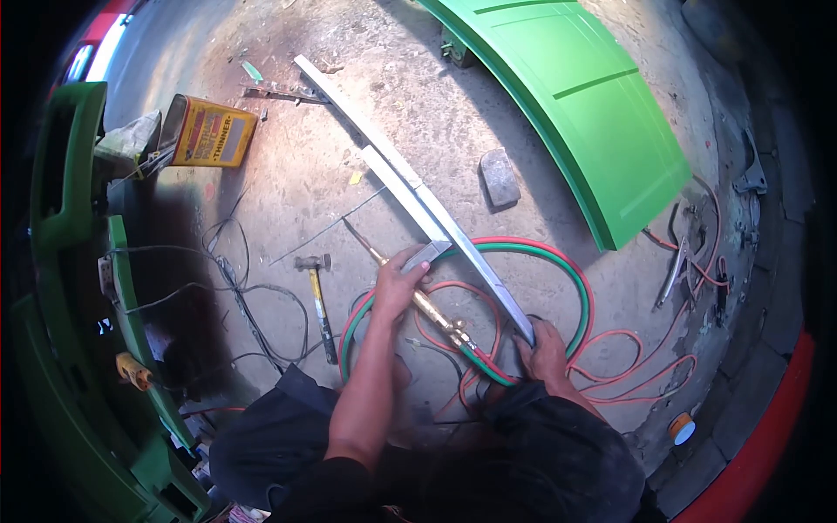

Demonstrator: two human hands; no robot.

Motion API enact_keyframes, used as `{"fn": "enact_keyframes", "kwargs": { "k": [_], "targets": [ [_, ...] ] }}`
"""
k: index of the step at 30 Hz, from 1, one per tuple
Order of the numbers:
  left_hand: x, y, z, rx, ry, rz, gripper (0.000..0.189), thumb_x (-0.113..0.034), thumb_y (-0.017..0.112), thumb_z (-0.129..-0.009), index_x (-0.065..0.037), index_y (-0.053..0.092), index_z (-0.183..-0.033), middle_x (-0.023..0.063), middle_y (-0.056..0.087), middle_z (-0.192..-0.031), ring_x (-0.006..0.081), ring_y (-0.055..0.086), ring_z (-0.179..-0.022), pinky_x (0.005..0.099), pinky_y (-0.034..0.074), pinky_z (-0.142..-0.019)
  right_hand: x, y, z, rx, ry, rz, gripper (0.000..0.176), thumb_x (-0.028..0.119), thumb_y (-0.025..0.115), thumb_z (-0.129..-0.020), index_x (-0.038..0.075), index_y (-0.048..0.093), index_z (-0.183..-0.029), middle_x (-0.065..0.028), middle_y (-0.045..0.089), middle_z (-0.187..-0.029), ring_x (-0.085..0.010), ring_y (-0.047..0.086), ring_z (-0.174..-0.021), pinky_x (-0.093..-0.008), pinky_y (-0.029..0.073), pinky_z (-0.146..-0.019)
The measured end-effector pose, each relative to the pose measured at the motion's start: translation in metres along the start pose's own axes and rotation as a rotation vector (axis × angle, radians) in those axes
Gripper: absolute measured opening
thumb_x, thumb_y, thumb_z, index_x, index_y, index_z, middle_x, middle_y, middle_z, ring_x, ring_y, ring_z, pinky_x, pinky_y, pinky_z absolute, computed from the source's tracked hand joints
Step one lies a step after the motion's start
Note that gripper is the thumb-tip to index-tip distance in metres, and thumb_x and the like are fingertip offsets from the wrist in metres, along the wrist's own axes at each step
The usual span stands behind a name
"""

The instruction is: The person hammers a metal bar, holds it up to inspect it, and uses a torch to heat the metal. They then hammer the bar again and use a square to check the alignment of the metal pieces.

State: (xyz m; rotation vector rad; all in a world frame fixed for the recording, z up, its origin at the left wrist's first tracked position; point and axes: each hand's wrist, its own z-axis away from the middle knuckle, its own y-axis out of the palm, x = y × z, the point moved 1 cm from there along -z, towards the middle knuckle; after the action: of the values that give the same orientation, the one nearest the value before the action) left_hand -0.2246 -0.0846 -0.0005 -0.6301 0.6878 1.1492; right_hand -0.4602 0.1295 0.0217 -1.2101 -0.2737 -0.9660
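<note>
Left hand (398, 281) is gripping the short angled end of the shorter metal bar (403, 196), thumb and fingers closing around it. Right hand (545, 353) is wrapping its fingers around the near end of the long metal bar (475, 259). Both bars are sitting over the concrete floor in front of the person, slanting away up-left, shorter one running alongside the long one. Whether the far ends are resting on the floor, cannot tell. Brass torch (432, 311) is lying just by the left wrist, its hoses (586, 296) looping nearby.

Handling, judging by looks: bars are probably stiff, moderately light if hollow; smooth faces may be slipping in bare fingers, cut ends may be sharp. Long bar is likely feeling tip-heavy, being held at one end; nearer its middle is looking like the better-balanced hold.
</note>
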Motion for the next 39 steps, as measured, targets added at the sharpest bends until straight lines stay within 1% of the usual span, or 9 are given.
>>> {"fn": "enact_keyframes", "kwargs": {
  "k": [10, 13, 15, 18, 23, 28, 35, 37, 39],
  "targets": [
    [-0.001, 0.0, 0.002, 0.01, -0.018, 0.039, 0.042, -0.008, 0.07, -0.091, 0.002, 0.061, -0.131, 0.0093, 0.071, -0.104, 0.0114, 0.064, -0.075, 0.025, 0.053, -0.069, 0.007, -0.002, 0.0, 0.012, 0.041, -0.018, 0.042, 0.011, 0.077, -0.081, 0.003, 0.062, -0.119, -0.0195, 0.064, -0.11, -0.0407, 0.062, -0.104, -0.0452, 0.05, -0.089],
    [-0.002, -0.002, 0.003, 0.022, -0.04, 0.089, 0.042, -0.004, 0.068, -0.091, 0.007, 0.059, -0.131, 0.0107, 0.07, -0.102, 0.014, 0.065, -0.075, 0.0262, 0.054, -0.072, 0.009, 0.0, 0.004, -0.043, -0.011, -0.022, 0.045, 0.007, 0.076, -0.079, 0.004, 0.062, -0.121, -0.0199, 0.064, -0.112, -0.0409, 0.061, -0.106, -0.0452, 0.05, -0.091],
    [-0.001, -0.004, 0.003, 0.028, -0.035, 0.084, 0.042, -0.004, 0.068, -0.091, 0.007, 0.059, -0.131, 0.0107, 0.069, -0.102, 0.0139, 0.064, -0.075, 0.0262, 0.054, -0.071, 0.01, 0.001, 0.006, -0.081, -0.098, -0.001, 0.05, 0.004, 0.075, -0.077, 0.004, 0.061, -0.124, -0.0202, 0.063, -0.113, -0.041, 0.061, -0.108, -0.0451, 0.05, -0.093],
    [0.004, -0.005, 0.001, 0.038, -0.028, 0.097, 0.042, -0.004, 0.068, -0.091, 0.007, 0.059, -0.131, 0.0107, 0.069, -0.102, 0.0138, 0.064, -0.076, 0.0261, 0.053, -0.071, 0.003, 0.003, 0.004, -0.046, -0.069, -0.04, 0.053, 0.002, 0.075, -0.075, 0.003, 0.06, -0.125, -0.0202, 0.063, -0.115, -0.0408, 0.06, -0.109, -0.0449, 0.05, -0.094],
    [0.003, -0.005, -0.001, 0.045, -0.02, 0.079, 0.042, -0.004, 0.068, -0.091, 0.006, 0.059, -0.131, 0.0113, 0.069, -0.105, 0.0136, 0.065, -0.078, 0.0258, 0.054, -0.073, 0.006, -0.001, 0.003, -0.026, -0.05, -0.042, 0.052, 0.002, 0.074, -0.075, 0.003, 0.06, -0.125, -0.0202, 0.063, -0.114, -0.0408, 0.06, -0.108, -0.0449, 0.05, -0.094],
    [0.002, -0.005, -0.001, 0.049, -0.014, 0.077, 0.042, -0.007, 0.07, -0.091, 0.003, 0.062, -0.13, 0.009, 0.07, -0.103, 0.012, 0.064, -0.076, 0.0254, 0.054, -0.071, 0.006, 0.0, 0.004, -0.023, -0.044, -0.043, 0.051, 0.003, 0.074, -0.075, 0.003, 0.06, -0.125, -0.0202, 0.063, -0.115, -0.0406, 0.06, -0.109, -0.0449, 0.05, -0.094],
    [-0.003, -0.006, 0.0, 0.071, -0.012, 0.078, 0.042, -0.007, 0.069, -0.091, 0.003, 0.061, -0.13, 0.0087, 0.07, -0.102, 0.0118, 0.064, -0.075, 0.0253, 0.055, -0.069, 0.006, 0.0, 0.004, -0.004, -0.013, -0.034, 0.05, 0.005, 0.073, -0.077, 0.004, 0.06, -0.125, -0.0197, 0.062, -0.116, -0.0402, 0.059, -0.11, -0.0452, 0.049, -0.096],
    [-0.006, -0.008, -0.001, 0.104, -0.04, 0.078, 0.043, -0.006, 0.069, -0.09, 0.006, 0.06, -0.13, 0.0106, 0.068, -0.106, 0.0131, 0.063, -0.077, 0.0249, 0.053, -0.073, 0.006, 0.0, 0.004, -0.004, -0.01, -0.033, 0.05, 0.005, 0.073, -0.077, 0.004, 0.06, -0.125, -0.0195, 0.062, -0.116, -0.0401, 0.059, -0.11, -0.0451, 0.049, -0.096],
    [-0.006, -0.009, -0.002, 0.111, -0.046, 0.07, 0.043, -0.006, 0.069, -0.09, 0.006, 0.06, -0.13, 0.0103, 0.068, -0.105, 0.0131, 0.063, -0.077, 0.0251, 0.053, -0.072, 0.007, 0.0, 0.004, -0.001, -0.008, -0.033, 0.049, 0.005, 0.073, -0.078, 0.004, 0.06, -0.125, -0.0192, 0.063, -0.115, -0.0398, 0.059, -0.11, -0.045, 0.049, -0.095]
  ]
}}
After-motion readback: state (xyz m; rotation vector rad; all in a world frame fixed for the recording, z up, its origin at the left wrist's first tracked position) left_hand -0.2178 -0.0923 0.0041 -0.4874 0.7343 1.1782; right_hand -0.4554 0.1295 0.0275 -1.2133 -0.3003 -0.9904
